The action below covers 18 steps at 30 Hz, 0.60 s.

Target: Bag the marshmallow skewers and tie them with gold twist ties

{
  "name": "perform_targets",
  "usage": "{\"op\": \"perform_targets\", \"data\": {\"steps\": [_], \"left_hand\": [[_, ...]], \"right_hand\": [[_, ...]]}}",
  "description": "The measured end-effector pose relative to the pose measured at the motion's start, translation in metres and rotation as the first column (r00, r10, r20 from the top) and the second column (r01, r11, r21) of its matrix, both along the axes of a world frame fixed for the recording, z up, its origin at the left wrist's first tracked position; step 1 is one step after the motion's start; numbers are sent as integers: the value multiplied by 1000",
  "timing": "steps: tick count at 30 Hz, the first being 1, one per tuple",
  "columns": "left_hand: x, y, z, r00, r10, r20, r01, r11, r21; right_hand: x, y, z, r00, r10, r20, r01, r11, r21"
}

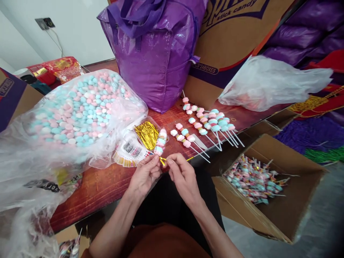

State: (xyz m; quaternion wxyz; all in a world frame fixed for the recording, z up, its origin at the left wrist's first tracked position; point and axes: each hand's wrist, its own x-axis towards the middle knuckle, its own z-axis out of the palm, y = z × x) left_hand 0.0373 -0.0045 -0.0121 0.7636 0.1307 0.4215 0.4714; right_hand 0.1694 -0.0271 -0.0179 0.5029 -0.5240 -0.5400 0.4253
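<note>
Both hands, left hand and right hand, are pinching a gold twist tie around the wrapped marshmallow skewer; looks like sealing, so next probably needs tight twisting.

Bare table strip before hands open; candy bag blocks left, skewer row right, purple bag behind.

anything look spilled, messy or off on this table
Nothing looks spilled or damaged. The big candy bag slumps open on the table but holds its pieces. The unwrapped skewers lie in a loose row. Both hands, left hand and right hand, grip one wrapped skewer at a gold tie.
</note>
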Motion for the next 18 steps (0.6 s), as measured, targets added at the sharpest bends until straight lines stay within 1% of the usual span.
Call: {"op": "perform_targets", "data": {"steps": [1, 2, 3, 4, 5, 7, 9, 11, 13, 16, 18], "left_hand": [[-1, 3, 2, 999, 17, 46, -14, 998, -68], [-1, 5, 4, 997, 33, 70, -25, 993, -115], [-1, 6, 6, 996, 42, 81, -30, 989, -142], [-1, 6, 8, 996, 42, 84, -28, 987, -156], [-1, 5, 10, 996, 40, 84, -26, 986, -162], [1, 2, 14, 996, 38, 82, -25, 986, -162], [2, -3, 16, 995, 27, 101, -11, 988, -154], [3, -7, 16, 992, 6, 126, 10, 993, -121], [6, -10, 14, 992, -8, 126, 15, 998, -54], [12, -10, 8, 993, -44, 105, 37, 997, 63], [15, -7, 5, 989, -95, 116, 83, 991, 109]], "right_hand": [[1, -1, -1, 992, -51, 116, 34, 989, 143], [3, -1, -3, 970, -97, 224, 30, 958, 284], [4, 0, -4, 939, -134, 317, -6, 914, 405], [6, 1, -5, 904, -163, 394, -59, 867, 495], [8, 2, -5, 870, -193, 453, -108, 823, 558], [10, 6, -4, 819, -264, 509, -156, 753, 640], [10, 8, -1, 794, -309, 524, -172, 712, 681], [7, 8, 2, 786, -321, 528, -179, 700, 691], [2, 6, 4, 796, -330, 508, -144, 711, 688], [-5, 1, 1, 853, -327, 407, -1, 779, 627], [-7, -3, -1, 903, -301, 307, 97, 838, 537]]}}
